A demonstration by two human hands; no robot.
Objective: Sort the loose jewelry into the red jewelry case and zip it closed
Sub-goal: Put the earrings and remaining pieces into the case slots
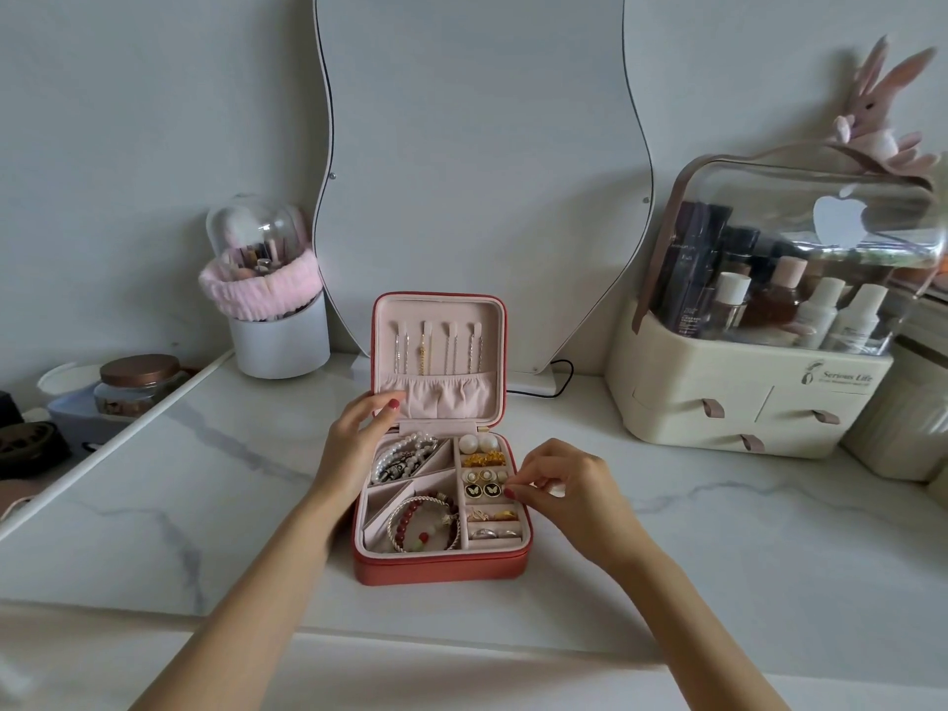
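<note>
The red jewelry case (441, 569) lies open on the marble top, its lid (438, 305) upright with several chains hanging inside. Its pink tray holds pearl strands (405, 456), beaded bracelets (426, 523), earrings (485, 482) and rings (492, 515). My left hand (354, 443) rests on the case's left side, fingers relaxed, thumb near the lid's lower edge. My right hand (561, 484) hovers at the case's right edge, thumb and fingertip pinched together over the earring rows; what they pinch is too small to tell.
A wavy mirror (482, 146) stands behind the case with a black cable (561, 379) beside its base. A white brush holder (279, 331) sits back left. A cream cosmetics organizer (744, 392) with drawers stands to the right. Jars (138, 387) sit beyond the left edge.
</note>
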